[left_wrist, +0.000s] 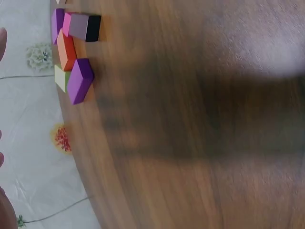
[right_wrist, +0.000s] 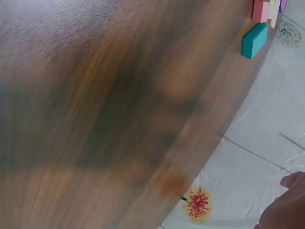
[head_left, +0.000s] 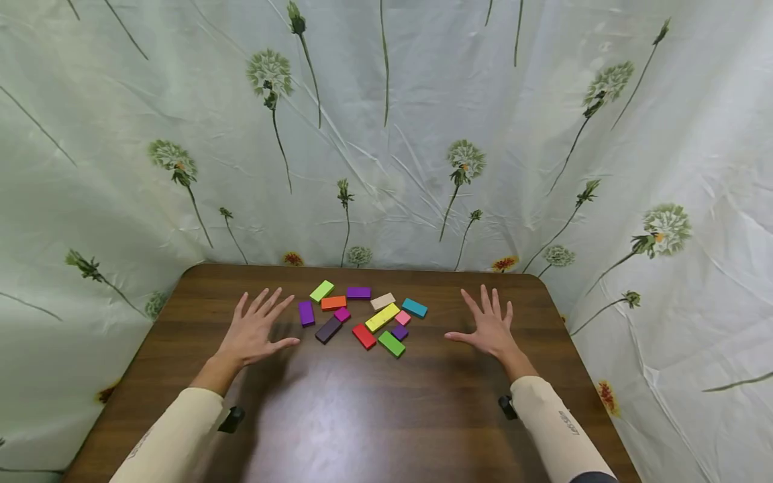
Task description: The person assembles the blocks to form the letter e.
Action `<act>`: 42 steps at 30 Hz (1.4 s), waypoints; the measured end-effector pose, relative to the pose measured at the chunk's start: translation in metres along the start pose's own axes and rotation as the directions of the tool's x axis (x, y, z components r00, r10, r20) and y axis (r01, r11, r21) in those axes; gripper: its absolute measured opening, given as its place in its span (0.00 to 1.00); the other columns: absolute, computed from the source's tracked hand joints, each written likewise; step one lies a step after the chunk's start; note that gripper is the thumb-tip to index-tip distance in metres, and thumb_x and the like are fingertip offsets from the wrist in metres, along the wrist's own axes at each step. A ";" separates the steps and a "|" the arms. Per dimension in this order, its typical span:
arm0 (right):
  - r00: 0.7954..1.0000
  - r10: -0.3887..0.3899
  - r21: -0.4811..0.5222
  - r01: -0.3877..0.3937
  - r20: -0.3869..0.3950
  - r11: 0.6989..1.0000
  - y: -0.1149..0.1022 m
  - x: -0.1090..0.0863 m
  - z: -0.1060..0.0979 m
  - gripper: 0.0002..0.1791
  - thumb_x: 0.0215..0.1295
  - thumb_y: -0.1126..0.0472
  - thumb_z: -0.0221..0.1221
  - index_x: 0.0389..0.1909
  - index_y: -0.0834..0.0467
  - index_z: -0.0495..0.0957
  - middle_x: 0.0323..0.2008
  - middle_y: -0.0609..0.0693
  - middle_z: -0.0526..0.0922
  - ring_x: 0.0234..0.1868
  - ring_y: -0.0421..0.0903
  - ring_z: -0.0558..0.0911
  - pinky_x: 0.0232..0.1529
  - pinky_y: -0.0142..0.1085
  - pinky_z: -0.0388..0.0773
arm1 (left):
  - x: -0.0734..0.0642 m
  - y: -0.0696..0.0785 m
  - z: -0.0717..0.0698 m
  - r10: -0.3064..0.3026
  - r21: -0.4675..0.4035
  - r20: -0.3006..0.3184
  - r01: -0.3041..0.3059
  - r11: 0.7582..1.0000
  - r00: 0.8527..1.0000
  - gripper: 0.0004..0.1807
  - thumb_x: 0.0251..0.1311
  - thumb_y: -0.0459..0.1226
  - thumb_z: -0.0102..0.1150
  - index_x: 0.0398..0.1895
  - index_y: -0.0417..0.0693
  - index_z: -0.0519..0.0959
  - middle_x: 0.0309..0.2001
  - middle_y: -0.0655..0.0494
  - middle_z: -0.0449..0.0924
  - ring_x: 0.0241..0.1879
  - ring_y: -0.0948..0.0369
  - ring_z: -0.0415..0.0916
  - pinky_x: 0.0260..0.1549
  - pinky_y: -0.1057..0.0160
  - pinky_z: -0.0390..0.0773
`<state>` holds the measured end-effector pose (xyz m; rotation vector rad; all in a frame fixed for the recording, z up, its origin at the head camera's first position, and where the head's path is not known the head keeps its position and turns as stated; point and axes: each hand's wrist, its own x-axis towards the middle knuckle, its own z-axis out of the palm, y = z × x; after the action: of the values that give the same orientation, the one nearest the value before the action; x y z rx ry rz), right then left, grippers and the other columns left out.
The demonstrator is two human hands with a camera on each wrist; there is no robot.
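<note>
Several coloured blocks lie flat in a loose cluster near the table's far side. Among them are a yellow block (head_left: 382,318), a red block (head_left: 364,336), a green block (head_left: 392,344), an orange block (head_left: 334,303) and a dark purple block (head_left: 329,330). My left hand (head_left: 252,333) is held left of the cluster with fingers spread, nearest to a purple block (head_left: 306,313). On the other side my right hand (head_left: 488,327), also with fingers spread, is nearest to a blue block (head_left: 415,308). Both hands hold nothing. Only bits of each hand show in the wrist views.
The brown wooden table (head_left: 338,429) has rounded far corners. A pale curtain (head_left: 386,154) printed with dandelions hangs behind it and along both sides. A small black device (head_left: 232,419) sits at the left wrist, and a similar one (head_left: 508,407) at the right.
</note>
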<state>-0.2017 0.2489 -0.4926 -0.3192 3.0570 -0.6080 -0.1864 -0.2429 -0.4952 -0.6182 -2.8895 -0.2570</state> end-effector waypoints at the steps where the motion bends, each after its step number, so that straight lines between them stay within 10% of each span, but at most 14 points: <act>1: 1.000 -0.005 0.002 0.005 -0.002 1.000 -0.001 0.002 0.001 0.59 0.46 0.30 0.64 0.75 0.50 0.50 0.75 0.65 0.37 0.73 0.66 0.33 0.63 0.67 0.25 | 0.001 0.001 0.001 0.005 0.002 -0.003 -0.005 1.000 1.000 0.49 0.49 0.67 0.57 0.71 0.51 0.61 0.72 0.41 0.55 0.71 0.41 0.49 0.65 0.36 0.40; 30: 0.986 -0.163 0.040 0.162 0.021 0.986 -0.064 0.060 0.038 0.52 0.46 0.42 0.72 0.73 0.49 0.59 0.74 0.64 0.49 0.72 0.66 0.49 0.62 0.66 0.46 | 0.031 0.030 0.052 0.086 -0.179 -0.049 -0.093 0.979 0.995 0.40 0.47 0.52 0.70 0.63 0.44 0.71 0.64 0.37 0.66 0.62 0.39 0.62 0.58 0.36 0.59; 42: 0.972 -0.232 0.073 0.228 0.040 0.971 -0.082 0.077 0.064 0.47 0.45 0.43 0.73 0.68 0.48 0.66 0.71 0.62 0.57 0.70 0.63 0.55 0.61 0.64 0.52 | 0.043 0.043 0.064 0.050 -0.243 0.055 -0.035 0.969 0.997 0.38 0.50 0.48 0.70 0.65 0.47 0.71 0.65 0.35 0.65 0.61 0.37 0.63 0.57 0.35 0.60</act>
<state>-0.2574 0.1353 -0.5180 -0.6833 2.9674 -0.6993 -0.2151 -0.1743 -0.5426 -0.7383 -2.9227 -0.6011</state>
